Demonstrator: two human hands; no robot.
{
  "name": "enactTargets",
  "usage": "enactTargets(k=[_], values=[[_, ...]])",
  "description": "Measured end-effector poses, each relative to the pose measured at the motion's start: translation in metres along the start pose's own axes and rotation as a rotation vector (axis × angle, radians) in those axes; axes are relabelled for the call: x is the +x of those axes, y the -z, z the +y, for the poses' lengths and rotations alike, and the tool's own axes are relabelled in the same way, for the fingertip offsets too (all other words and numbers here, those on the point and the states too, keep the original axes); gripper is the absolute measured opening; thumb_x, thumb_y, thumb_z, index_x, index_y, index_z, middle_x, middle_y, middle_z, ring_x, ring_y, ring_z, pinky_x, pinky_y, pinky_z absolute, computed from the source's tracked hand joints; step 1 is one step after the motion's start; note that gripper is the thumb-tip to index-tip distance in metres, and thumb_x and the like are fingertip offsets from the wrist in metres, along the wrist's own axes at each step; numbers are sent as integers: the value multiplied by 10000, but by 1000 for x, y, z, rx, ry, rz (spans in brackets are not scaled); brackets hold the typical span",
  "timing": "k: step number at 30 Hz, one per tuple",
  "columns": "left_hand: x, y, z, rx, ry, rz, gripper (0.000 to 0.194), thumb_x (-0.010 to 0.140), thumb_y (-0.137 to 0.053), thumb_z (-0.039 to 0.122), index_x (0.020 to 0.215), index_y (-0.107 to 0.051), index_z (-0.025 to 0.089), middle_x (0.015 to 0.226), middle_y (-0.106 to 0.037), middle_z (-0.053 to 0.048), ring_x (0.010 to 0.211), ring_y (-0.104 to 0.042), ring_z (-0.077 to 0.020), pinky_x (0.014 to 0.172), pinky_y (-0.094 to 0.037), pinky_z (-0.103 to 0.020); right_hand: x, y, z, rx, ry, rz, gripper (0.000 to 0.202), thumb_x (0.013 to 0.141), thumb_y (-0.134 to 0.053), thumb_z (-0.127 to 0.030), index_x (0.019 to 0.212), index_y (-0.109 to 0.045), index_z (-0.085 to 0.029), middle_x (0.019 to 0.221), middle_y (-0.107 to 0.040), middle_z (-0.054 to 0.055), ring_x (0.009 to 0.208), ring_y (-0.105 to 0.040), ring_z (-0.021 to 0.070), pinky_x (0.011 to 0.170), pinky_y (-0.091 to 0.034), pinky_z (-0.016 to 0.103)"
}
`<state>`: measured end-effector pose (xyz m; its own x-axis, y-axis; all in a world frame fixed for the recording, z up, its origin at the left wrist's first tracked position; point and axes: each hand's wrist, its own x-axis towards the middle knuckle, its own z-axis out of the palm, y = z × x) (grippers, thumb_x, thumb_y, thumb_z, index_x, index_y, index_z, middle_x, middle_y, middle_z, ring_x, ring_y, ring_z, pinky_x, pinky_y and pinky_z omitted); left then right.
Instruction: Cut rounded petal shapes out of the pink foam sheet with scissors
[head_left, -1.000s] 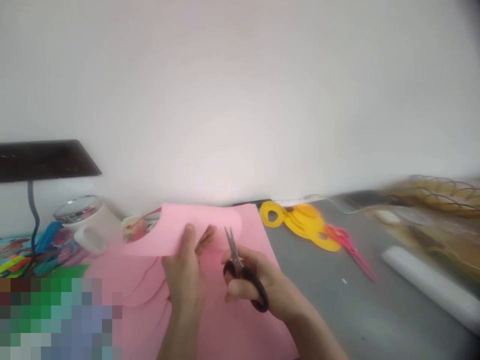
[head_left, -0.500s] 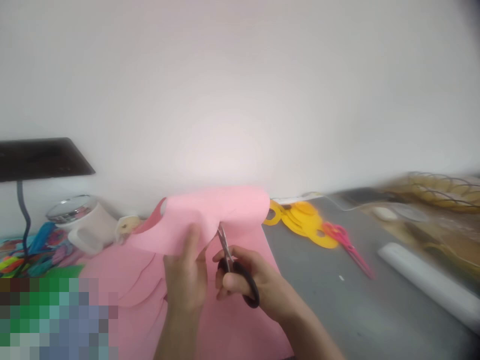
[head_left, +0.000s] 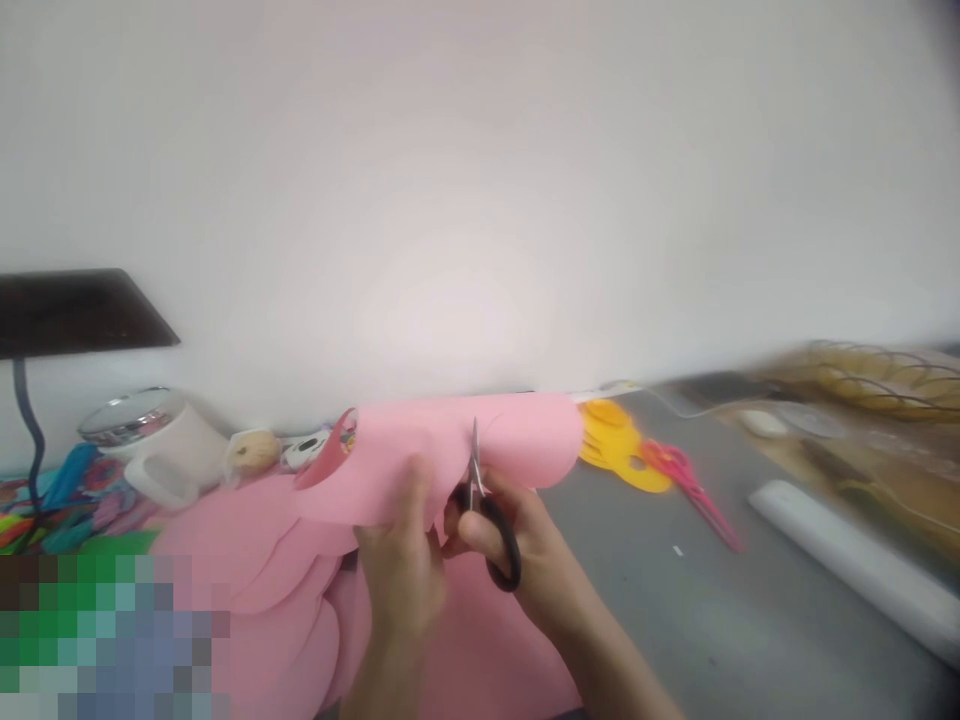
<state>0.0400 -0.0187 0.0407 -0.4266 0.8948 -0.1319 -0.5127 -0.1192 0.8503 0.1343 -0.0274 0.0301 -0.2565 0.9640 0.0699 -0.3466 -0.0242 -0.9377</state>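
My left hand (head_left: 409, 560) pinches the lower edge of a curled pink paper sheet (head_left: 397, 440), thumb on top and fingers hidden beneath. Black-handled scissors (head_left: 475, 460) are in my right hand (head_left: 510, 530), their blades pointing away from me and lying against the pink sheet. A faint curved outline runs on the sheet just right of the blades. Under my hands lies more pink paper (head_left: 487, 640), and several rounded pink cut-outs (head_left: 277, 590) overlap to the left.
Yellow cut-out rings (head_left: 615, 445) and pink scissors (head_left: 694, 490) lie right on the grey table (head_left: 637, 600). A white roll (head_left: 847, 560) is farther right. At left stand a white mug (head_left: 180, 450) and a dark panel (head_left: 82, 312) on a cable. A wall rises behind.
Both hands and the pink sheet have shifted right. The scissors have moved up and right along the sheet, their blades now closer together and more upright.
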Motion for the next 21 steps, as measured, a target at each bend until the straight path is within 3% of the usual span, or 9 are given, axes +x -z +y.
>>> enactTargets(k=[4, 7, 11, 21], values=[[2, 3, -4, -4, -47, -46, 183, 586, -810, 248, 634, -647, 179, 537, -588, 30, 625, -626, -150, 498, -497, -196, 0, -1, -3, -33, 15, 22, 403, 682, -774, -530, 756, -573, -188, 692, -516, -18, 652, -500, 144, 657, -525, 312], [3, 3, -6, -25, -79, -76, 171, 612, -801, 238, 694, -661, 185, 559, -606, 20, 667, -643, -166, 491, -488, -189, 0, -2, -4, -63, 20, 42, 395, 675, -778, -523, 729, -573, -189, 675, -510, -25, 642, -495, 140, 637, -508, 298], [3, 2, -6, -59, -85, -57, 282, 597, -807, 204, 848, -678, 211, 642, -627, 35, 615, -614, -135, 446, -458, -174, -1, -1, -3, -83, 12, 52, 392, 672, -784, -516, 727, -574, -189, 659, -526, -27, 626, -501, 136, 608, -479, 279], [3, 3, -4, -59, -91, -74, 270, 609, -808, 208, 792, -610, 220, 635, -595, 48, 589, -575, -127, 447, -446, -193, 0, 0, -1, -103, 5, 71, 353, 692, -773, -477, 715, -563, -193, 617, -537, -30, 601, -493, 134, 562, -439, 263]])
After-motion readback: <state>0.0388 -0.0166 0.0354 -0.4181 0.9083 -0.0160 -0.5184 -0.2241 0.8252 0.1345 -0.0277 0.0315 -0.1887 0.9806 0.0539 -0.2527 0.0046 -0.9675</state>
